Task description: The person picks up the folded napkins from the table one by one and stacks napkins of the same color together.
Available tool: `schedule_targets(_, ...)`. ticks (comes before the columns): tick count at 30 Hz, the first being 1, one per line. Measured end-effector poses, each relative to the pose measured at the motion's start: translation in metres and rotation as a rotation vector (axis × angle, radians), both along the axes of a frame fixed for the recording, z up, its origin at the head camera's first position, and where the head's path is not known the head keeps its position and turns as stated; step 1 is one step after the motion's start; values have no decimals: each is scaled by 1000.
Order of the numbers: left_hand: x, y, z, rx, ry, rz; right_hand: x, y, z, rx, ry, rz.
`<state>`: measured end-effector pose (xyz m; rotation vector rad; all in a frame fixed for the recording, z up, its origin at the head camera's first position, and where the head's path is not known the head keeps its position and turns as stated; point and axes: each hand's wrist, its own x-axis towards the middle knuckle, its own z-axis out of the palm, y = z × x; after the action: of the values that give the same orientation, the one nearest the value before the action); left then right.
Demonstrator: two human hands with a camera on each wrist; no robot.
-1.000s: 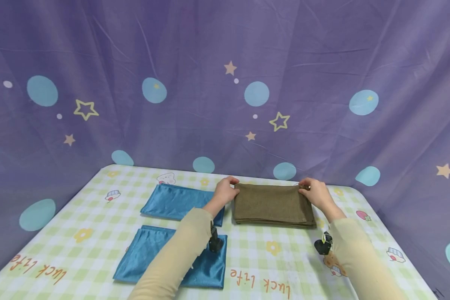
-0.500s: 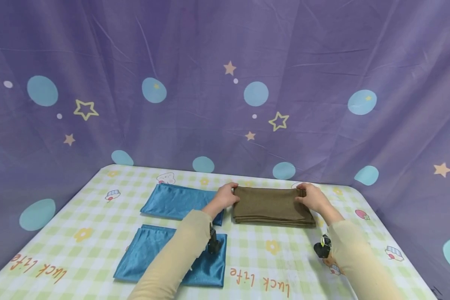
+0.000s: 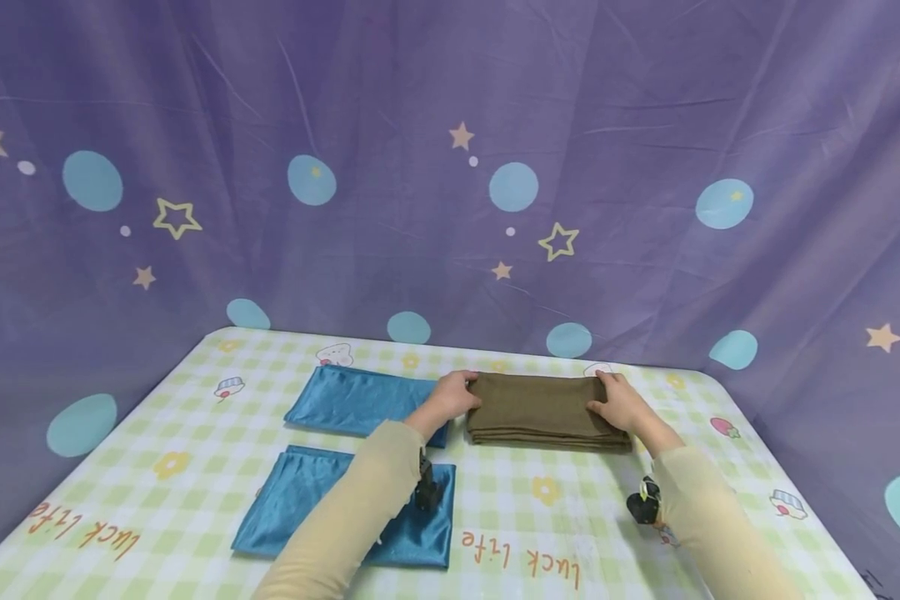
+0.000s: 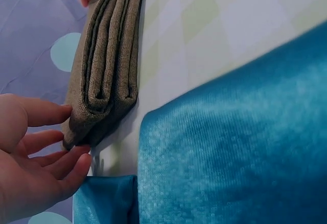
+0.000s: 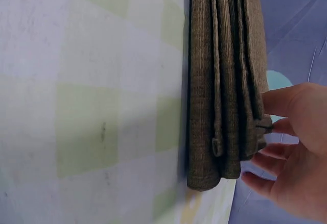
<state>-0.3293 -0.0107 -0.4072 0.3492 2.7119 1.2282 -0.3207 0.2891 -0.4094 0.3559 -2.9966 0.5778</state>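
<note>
A brown folded cloth (image 3: 536, 406) lies at the back of the table, its stacked layers showing along the near edge. My left hand (image 3: 450, 397) is at its left end; in the left wrist view the thumb (image 4: 53, 113) touches the upper face and the lightly bent fingers lie along the end. At the opposite end, my right hand (image 3: 621, 405) rests its thumb (image 5: 278, 101) on the top layer, with the other fingers spread loosely beside the layer ends (image 5: 204, 175). Both hands touch the cloth with relaxed fingers.
Two folded shiny blue cloths lie on the left, one at the back (image 3: 356, 400) and one nearer (image 3: 292, 492), partly covered by the left sleeve (image 3: 360, 508). A green-checked tablecloth (image 3: 510, 517) covers the table. A purple patterned curtain (image 3: 420, 250) hangs behind it.
The right hand has shifted slightly left and forward over the brown cloth's end, its fingers looser than before. The left hand has moved slightly down. The brown cloth's far edge sits a little lower.
</note>
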Motion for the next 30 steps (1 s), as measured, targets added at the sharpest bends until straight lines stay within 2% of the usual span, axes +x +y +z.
schedule_targets(5, 4, -3, 2, 17, -3, 2, 3, -9, 6, 13, -24, -25)
schedule_targets(13, 10, -9, 7, 26, -16, -31, 7, -18, 11, 52, 21, -48)
schedule_targets(20, 14, -21, 6, 36, -27, -44, 10, -30, 14, 7, 94, -26)
schedule_targets(26, 19, -36, 8, 63, -51, -79, 16, -48, 15, -36, 115, 4)
schedule_targets(30, 22, -44, 10, 49, -49, -97, 19, -60, 15, -38, 122, 33)
